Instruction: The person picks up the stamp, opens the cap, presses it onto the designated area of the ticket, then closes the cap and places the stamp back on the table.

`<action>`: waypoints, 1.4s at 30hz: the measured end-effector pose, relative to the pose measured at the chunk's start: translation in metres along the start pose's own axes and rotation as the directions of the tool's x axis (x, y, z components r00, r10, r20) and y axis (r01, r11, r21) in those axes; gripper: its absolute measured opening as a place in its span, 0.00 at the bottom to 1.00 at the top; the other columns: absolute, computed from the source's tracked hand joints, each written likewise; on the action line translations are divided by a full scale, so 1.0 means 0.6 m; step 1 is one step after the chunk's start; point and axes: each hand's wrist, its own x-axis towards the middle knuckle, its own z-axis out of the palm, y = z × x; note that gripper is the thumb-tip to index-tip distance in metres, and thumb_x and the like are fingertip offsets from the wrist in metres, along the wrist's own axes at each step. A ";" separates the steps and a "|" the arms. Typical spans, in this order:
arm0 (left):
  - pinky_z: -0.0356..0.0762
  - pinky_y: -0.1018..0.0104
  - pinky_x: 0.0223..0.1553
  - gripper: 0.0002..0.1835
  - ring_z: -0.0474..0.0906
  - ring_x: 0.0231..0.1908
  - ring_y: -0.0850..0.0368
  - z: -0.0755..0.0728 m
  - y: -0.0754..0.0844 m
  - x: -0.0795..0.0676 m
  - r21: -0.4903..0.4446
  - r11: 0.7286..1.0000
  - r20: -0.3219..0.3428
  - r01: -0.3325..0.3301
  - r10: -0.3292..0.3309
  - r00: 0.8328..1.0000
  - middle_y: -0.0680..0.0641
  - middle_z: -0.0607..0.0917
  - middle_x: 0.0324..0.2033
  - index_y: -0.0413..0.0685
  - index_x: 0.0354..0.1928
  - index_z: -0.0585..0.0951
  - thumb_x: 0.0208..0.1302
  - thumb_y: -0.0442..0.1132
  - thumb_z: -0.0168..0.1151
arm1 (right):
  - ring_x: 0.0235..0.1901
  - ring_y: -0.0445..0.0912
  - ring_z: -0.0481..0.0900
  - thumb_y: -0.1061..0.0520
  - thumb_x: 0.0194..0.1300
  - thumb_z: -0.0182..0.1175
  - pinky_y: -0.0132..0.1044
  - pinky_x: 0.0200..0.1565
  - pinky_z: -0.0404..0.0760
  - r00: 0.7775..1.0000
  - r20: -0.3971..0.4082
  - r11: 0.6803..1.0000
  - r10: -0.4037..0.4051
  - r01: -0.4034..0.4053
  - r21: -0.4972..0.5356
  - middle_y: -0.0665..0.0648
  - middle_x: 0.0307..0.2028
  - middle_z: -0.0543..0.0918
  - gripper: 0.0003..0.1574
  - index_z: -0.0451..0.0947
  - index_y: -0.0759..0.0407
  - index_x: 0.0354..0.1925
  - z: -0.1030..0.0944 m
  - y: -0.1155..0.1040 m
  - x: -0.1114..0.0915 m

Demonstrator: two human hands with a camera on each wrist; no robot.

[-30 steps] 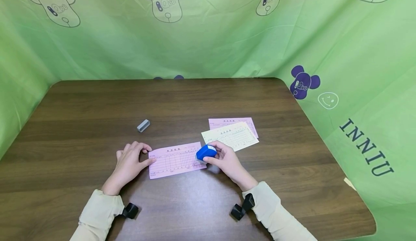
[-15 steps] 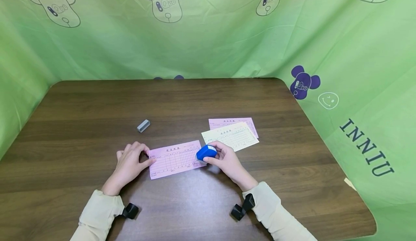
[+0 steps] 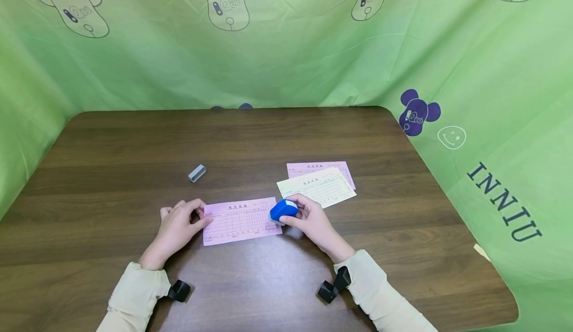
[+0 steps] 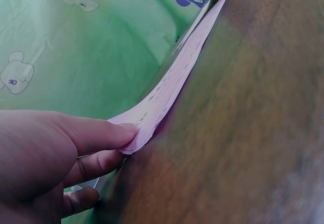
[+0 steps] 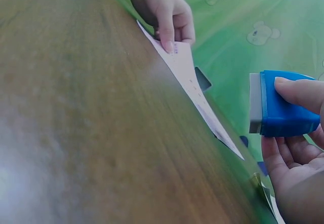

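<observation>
My left hand [image 3: 179,226] pinches the left edge of a pink printed form [image 3: 241,222] between thumb and fingers. In the left wrist view the form [image 4: 169,84] curves up from the tabletop at the held end. Between the thumb and fingers of my right hand [image 3: 317,226] is a blue stamp [image 3: 284,209]. From above, the stamp overlaps the form's right end. The right wrist view shows its pale grey face end [image 5: 255,103] apart from the paper, turned toward the tabletop.
A cream form [image 3: 320,187] overlaps another pink form [image 3: 313,166] beyond my right hand. A small grey block like a stamp cap [image 3: 197,173] lies beyond my left hand. Green printed cloth [image 3: 286,63] hangs behind the wooden table [image 3: 134,143].
The pink form in my left hand shifts slightly in tilt, its far edge rising and then dropping again, and now sits a little farther left. The right hand and stamp stay in place.
</observation>
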 end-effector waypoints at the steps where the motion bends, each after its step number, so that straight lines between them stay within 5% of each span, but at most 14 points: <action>1: 0.50 0.54 0.40 0.09 0.67 0.31 0.58 0.000 0.000 0.000 -0.001 1.000 -0.001 0.003 -0.003 1.000 0.54 0.77 0.22 0.50 0.30 0.78 0.55 0.39 0.71 | 0.39 0.34 0.79 0.69 0.58 0.65 0.23 0.45 0.78 1.000 0.001 1.000 -0.002 0.002 0.001 0.69 0.47 0.80 0.26 0.69 0.76 0.54 0.000 0.000 0.000; 20: 0.48 0.57 0.40 0.08 0.65 0.23 0.60 -0.010 -0.001 0.006 -0.108 0.994 -0.071 0.020 -0.028 0.997 0.53 0.74 0.17 0.47 0.28 0.77 0.58 0.38 0.68 | 0.39 0.33 0.78 0.70 0.58 0.65 0.22 0.44 0.77 1.000 0.001 0.999 -0.023 0.023 -0.026 0.68 0.45 0.81 0.26 0.69 0.77 0.53 -0.003 0.004 -0.001; 27: 0.49 0.57 0.41 0.09 0.62 0.21 0.67 -0.016 0.000 0.011 -0.174 0.985 -0.098 0.003 -0.020 0.995 0.52 0.80 0.17 0.45 0.28 0.76 0.60 0.37 0.67 | 0.39 0.32 0.78 0.70 0.58 0.65 0.22 0.44 0.77 1.000 0.004 0.999 -0.026 0.026 -0.034 0.72 0.46 0.80 0.25 0.69 0.77 0.53 -0.002 0.005 0.000; 42: 0.49 0.54 0.44 0.09 0.68 0.23 0.59 -0.015 0.016 0.058 -0.164 0.986 -0.068 0.009 -0.021 0.997 0.46 0.84 0.21 0.43 0.31 0.76 0.62 0.39 0.66 | 0.39 0.33 0.79 0.70 0.58 0.65 0.23 0.44 0.78 0.999 0.018 0.999 -0.041 0.042 -0.021 0.73 0.47 0.79 0.25 0.70 0.76 0.53 -0.001 0.004 -0.001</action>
